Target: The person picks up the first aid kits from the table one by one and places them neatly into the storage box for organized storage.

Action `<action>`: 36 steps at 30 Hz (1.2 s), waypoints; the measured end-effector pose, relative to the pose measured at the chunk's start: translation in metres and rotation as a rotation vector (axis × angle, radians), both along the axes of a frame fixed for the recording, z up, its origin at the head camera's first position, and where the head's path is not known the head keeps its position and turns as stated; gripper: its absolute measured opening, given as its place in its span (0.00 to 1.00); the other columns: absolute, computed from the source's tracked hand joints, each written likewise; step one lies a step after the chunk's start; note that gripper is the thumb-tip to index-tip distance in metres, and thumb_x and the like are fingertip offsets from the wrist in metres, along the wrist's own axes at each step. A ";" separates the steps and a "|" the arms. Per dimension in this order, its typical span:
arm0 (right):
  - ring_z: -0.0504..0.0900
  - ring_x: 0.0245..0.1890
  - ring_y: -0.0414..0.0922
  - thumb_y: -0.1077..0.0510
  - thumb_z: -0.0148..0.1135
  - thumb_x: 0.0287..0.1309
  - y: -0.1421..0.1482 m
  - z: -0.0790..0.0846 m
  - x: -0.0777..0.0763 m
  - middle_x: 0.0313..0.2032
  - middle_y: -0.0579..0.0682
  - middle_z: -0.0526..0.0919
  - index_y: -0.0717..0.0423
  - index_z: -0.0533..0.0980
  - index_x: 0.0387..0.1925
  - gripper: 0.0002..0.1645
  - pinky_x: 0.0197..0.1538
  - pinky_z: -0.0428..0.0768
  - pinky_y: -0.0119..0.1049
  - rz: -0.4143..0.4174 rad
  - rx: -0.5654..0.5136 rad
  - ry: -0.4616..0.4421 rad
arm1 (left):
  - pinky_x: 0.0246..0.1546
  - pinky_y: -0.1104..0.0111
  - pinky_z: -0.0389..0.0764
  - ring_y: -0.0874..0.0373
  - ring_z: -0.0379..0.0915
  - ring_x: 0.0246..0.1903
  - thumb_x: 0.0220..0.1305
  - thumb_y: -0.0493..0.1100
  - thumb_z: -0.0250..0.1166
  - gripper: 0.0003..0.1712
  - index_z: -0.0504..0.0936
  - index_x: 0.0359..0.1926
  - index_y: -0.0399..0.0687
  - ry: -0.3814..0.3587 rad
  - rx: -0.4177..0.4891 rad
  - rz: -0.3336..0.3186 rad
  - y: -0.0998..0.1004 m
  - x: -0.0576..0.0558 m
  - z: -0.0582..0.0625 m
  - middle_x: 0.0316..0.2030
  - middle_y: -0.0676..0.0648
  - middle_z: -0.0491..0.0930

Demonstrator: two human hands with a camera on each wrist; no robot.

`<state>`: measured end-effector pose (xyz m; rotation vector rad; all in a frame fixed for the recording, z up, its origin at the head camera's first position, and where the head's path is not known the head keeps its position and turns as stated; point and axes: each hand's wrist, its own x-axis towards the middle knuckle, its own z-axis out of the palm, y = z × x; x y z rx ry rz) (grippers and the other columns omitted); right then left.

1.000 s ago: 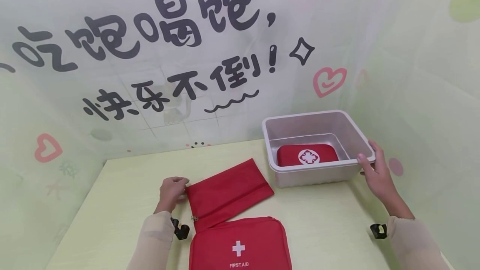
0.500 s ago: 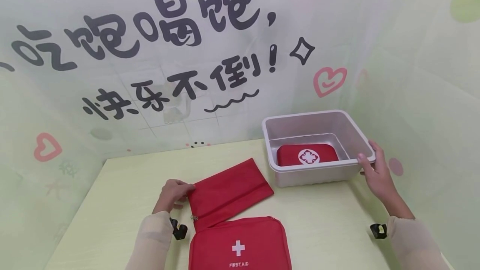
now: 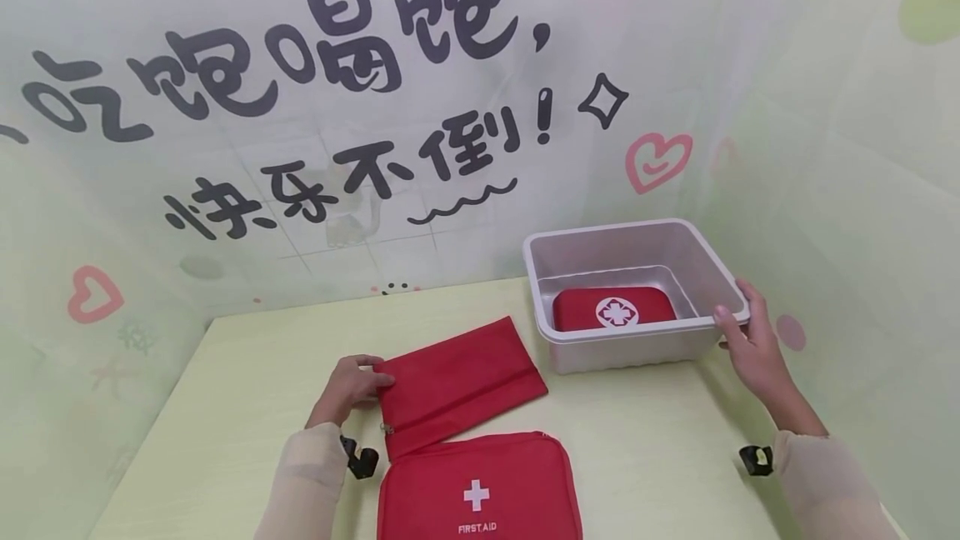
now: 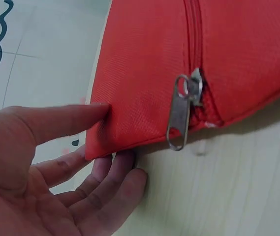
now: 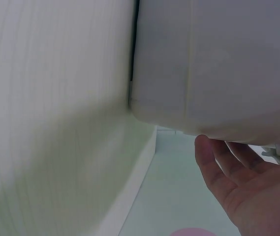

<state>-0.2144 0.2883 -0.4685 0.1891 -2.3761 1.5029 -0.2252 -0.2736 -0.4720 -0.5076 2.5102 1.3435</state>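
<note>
A flat red zipper pouch [image 3: 457, 377] lies slantwise on the table, its metal zipper pull [image 4: 180, 113] showing large in the left wrist view. My left hand [image 3: 348, 386] pinches the pouch's left corner, with the thumb on top and the fingers underneath. At the back right stands a light grey plastic bin [image 3: 637, 352], which holds a red first aid case [image 3: 581, 311] with a white round cross emblem. My right hand [image 3: 753, 348] grips the bin's right front corner, thumb over the rim; in the right wrist view the fingertips [image 5: 204, 145] meet its outer wall.
A larger red first aid bag [image 3: 427, 502] with a white cross lies at the front, overlapping the pouch's lower edge and cut off by the frame. The pale table [image 3: 247, 407] ends at a printed wall sheet [image 3: 450, 257] behind and on both sides.
My left hand has shifted slightly right onto the pouch corner, its thumb now on top and fingers beneath. The pouch's upper edge has moved a little. The right hand and bin look unchanged.
</note>
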 end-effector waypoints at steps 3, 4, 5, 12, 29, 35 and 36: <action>0.69 0.44 0.28 0.57 0.43 0.77 0.000 0.000 -0.001 0.60 0.66 0.63 0.59 0.42 0.77 0.37 0.37 0.78 0.25 0.000 -0.007 -0.006 | 0.38 0.57 0.86 0.49 0.82 0.35 0.64 0.33 0.64 0.27 0.71 0.61 0.26 0.025 0.042 0.004 0.002 -0.001 -0.003 0.45 0.30 0.81; 0.69 0.44 0.27 0.57 0.43 0.77 0.000 0.000 -0.001 0.60 0.67 0.63 0.59 0.41 0.77 0.37 0.37 0.77 0.25 -0.001 -0.008 -0.008 | 0.38 0.58 0.86 0.50 0.82 0.34 0.64 0.33 0.63 0.27 0.70 0.62 0.26 0.029 0.050 0.007 0.002 -0.001 -0.003 0.46 0.29 0.80; 0.69 0.44 0.27 0.57 0.43 0.77 0.000 0.000 -0.001 0.60 0.67 0.63 0.59 0.41 0.77 0.37 0.37 0.77 0.25 -0.002 -0.010 -0.011 | 0.37 0.58 0.86 0.50 0.82 0.33 0.64 0.32 0.63 0.27 0.69 0.63 0.26 0.035 0.057 0.006 0.003 0.000 -0.004 0.47 0.28 0.79; 0.69 0.44 0.27 0.58 0.43 0.77 0.001 -0.002 -0.002 0.60 0.66 0.63 0.60 0.41 0.77 0.37 0.36 0.77 0.25 -0.010 -0.012 -0.018 | 0.33 0.58 0.87 0.49 0.81 0.35 0.65 0.30 0.62 0.27 0.68 0.64 0.31 0.082 0.063 -0.015 0.005 -0.002 -0.010 0.49 0.27 0.75; 0.69 0.44 0.28 0.58 0.43 0.77 0.000 -0.001 -0.001 0.61 0.66 0.62 0.60 0.41 0.77 0.37 0.36 0.77 0.24 -0.008 -0.018 -0.015 | 0.52 0.51 0.81 0.38 0.77 0.50 0.63 0.38 0.68 0.37 0.65 0.70 0.36 0.111 -0.041 -0.047 0.014 -0.009 -0.006 0.56 0.27 0.74; 0.68 0.44 0.28 0.58 0.43 0.77 0.001 -0.002 -0.002 0.62 0.67 0.62 0.60 0.40 0.77 0.37 0.37 0.77 0.24 -0.006 -0.018 -0.018 | 0.52 0.52 0.81 0.37 0.77 0.52 0.64 0.35 0.66 0.36 0.64 0.71 0.38 0.138 0.022 -0.018 0.019 -0.008 -0.002 0.57 0.27 0.74; 0.68 0.44 0.28 0.58 0.43 0.77 0.001 -0.002 -0.002 0.62 0.67 0.62 0.60 0.40 0.77 0.37 0.37 0.77 0.24 -0.006 -0.017 -0.018 | 0.52 0.52 0.82 0.37 0.77 0.52 0.65 0.35 0.65 0.36 0.64 0.71 0.38 0.144 0.039 -0.013 0.020 -0.008 -0.002 0.57 0.27 0.74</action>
